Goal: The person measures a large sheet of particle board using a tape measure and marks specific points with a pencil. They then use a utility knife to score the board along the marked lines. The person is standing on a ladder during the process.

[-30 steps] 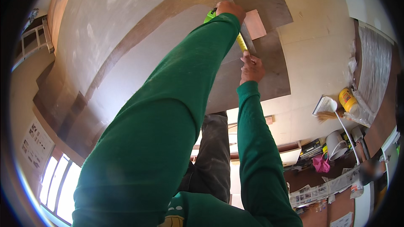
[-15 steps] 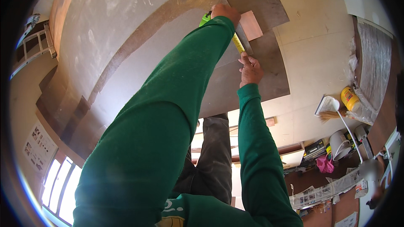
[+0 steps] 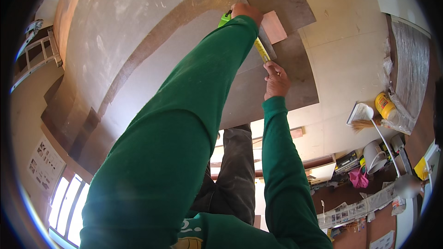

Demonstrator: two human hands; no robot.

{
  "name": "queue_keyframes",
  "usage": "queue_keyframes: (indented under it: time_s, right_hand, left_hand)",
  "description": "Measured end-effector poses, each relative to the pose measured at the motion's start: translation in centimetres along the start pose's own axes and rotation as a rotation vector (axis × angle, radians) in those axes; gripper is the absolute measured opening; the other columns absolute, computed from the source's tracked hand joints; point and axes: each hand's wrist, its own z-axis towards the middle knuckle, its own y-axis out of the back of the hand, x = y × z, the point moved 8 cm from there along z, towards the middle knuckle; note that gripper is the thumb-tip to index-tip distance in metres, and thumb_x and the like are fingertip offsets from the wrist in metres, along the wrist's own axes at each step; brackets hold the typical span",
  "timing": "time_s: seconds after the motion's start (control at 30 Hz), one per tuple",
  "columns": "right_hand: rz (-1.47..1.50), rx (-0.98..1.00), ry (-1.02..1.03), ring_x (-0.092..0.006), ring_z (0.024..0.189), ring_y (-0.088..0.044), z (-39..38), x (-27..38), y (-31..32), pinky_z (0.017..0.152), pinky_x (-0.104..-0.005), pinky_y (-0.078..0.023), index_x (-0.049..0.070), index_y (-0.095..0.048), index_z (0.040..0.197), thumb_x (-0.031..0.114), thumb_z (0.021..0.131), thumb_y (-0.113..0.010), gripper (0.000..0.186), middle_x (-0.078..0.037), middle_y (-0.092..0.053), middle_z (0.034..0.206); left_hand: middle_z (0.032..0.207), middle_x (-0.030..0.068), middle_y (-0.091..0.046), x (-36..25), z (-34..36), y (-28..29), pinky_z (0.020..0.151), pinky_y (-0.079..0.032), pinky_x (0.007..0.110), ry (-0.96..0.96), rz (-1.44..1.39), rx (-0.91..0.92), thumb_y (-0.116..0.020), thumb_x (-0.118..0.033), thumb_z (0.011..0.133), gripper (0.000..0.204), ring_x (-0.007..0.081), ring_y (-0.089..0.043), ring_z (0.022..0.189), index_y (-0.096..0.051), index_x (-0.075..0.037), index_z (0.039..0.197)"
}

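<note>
A brown surface (image 3: 134, 23) spreads from nine to three o'clock. Over it, between twelve and one, stretches a tape measure (image 3: 261, 49). The left grip (image 3: 248, 12), just past twelve, wraps its green case (image 3: 224, 19); the right grip (image 3: 277, 81), at two, pinches the blade's end. A pinkish block (image 3: 275, 27) lies at one.

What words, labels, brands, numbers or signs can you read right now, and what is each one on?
No text reads clearly enough to quote.
Yellow tape measure blade: markings too small.
White printed sheet at left: too small.
Yellow container: label too small.
Newspaper-like strip, lower right: too small.
Green shirt: print only partly visible.
</note>
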Motion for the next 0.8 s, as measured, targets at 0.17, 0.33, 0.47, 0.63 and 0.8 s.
queue_keyframes:
  time_s: [0.17, 0.33, 0.47, 0.63, 0.8]
  right_hand:
    - [-0.056, -0.1, 0.067, -0.0124, 0.078, -0.059, 0.3, -0.6, -0.1, 0.069, -0.0271, -0.046, -0.001, -0.074, 0.1, 0.021, 0.085, -0.081, 0.027, -0.005, -0.071, 0.087]
    - [-0.077, -0.141, 0.096, -0.0126, 0.077, -0.058, 0.7, -1.4, -0.1, 0.069, -0.0274, -0.046, -0.001, -0.074, 0.101, 0.021, 0.086, -0.08, 0.027, -0.004, -0.069, 0.087]
    - [-0.088, -0.149, 0.133, -0.0077, 0.071, -0.054, 0.8, -1.5, -0.1, 0.058, -0.0229, -0.041, 0.003, -0.073, 0.1, 0.019, 0.086, -0.08, 0.022, 0.0, -0.067, 0.087]
    - [-0.133, -0.15, 0.127, -0.0156, 0.082, -0.06, 0.5, -1.5, -0.1, 0.075, -0.0307, -0.05, -0.002, -0.073, 0.101, 0.023, 0.088, -0.077, 0.028, -0.005, -0.068, 0.089]
    - [-0.084, -0.141, 0.11, -0.0143, 0.082, -0.06, 0.3, -1.2, -0.2, 0.074, -0.0291, -0.049, -0.002, -0.072, 0.1, 0.022, 0.088, -0.077, 0.027, -0.005, -0.068, 0.088]
  left_hand:
    - [0.105, 0.004, -0.076, -0.1, 0.0, 0.0, 0.08, -0.058, 0.037, 0.008, 0.011, 0.016, -0.065, -0.018, 0.092, 0.018, 0.0245, -0.073, 0.102, -0.077, -0.016, 0.105]
    - [0.105, 0.0041, -0.076, -0.2, -0.3, 0.1, 0.08, -0.058, 0.036, -0.01, 0.03, 0.019, -0.066, -0.019, 0.091, 0.018, 0.0242, -0.073, 0.102, -0.077, -0.015, 0.105]
    - [0.104, 0.0043, -0.076, 0.0, -0.5, 0.2, 0.08, -0.059, 0.037, -0.011, -0.01, 0.016, -0.068, -0.019, 0.09, 0.018, 0.0243, -0.073, 0.1, -0.078, -0.014, 0.104]
    - [0.104, 0.0048, -0.076, 0.0, -0.5, 0.0, 0.08, -0.059, 0.037, -0.007, -0.008, 0.003, -0.068, -0.019, 0.09, 0.018, 0.0255, -0.074, 0.1, -0.078, -0.014, 0.104]
    - [0.104, 0.0048, -0.076, -0.1, -0.6, 0.1, 0.08, -0.059, 0.037, -0.006, 0.001, -0.014, -0.066, -0.018, 0.091, 0.018, 0.0258, -0.073, 0.1, -0.078, -0.014, 0.104]
